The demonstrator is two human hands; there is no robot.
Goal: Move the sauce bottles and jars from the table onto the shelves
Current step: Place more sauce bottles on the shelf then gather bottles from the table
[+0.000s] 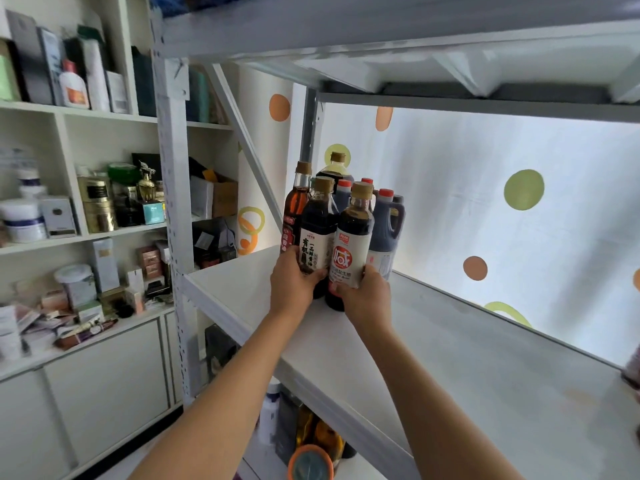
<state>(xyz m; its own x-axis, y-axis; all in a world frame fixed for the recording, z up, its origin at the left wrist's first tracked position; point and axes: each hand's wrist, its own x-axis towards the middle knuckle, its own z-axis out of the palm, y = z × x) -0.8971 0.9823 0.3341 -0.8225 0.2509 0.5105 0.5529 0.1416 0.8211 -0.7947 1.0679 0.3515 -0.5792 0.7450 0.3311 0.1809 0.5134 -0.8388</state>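
Observation:
Two dark soy sauce bottles stand at the left rear of the white shelf board [450,358]. My left hand [292,282] grips the bottle with the cream label and black characters [317,233] near its base. My right hand [363,296] grips the bottle with the white and red label [353,244] low on its body. Both bottles are upright with tan caps. Behind them stands a cluster of several sauce bottles: a tall reddish bottle [296,206], a large dark jug [335,171] and red-capped jugs [386,220].
The grey metal shelf upright [173,202] stands at the left, with a diagonal brace [249,147] behind. An upper shelf [415,39] hangs close overhead. A spotted curtain [519,202] backs the shelf. Bottles and an orange-rimmed lid [310,462] sit on the lower shelf. White cabinets with boxes [86,202] fill the left.

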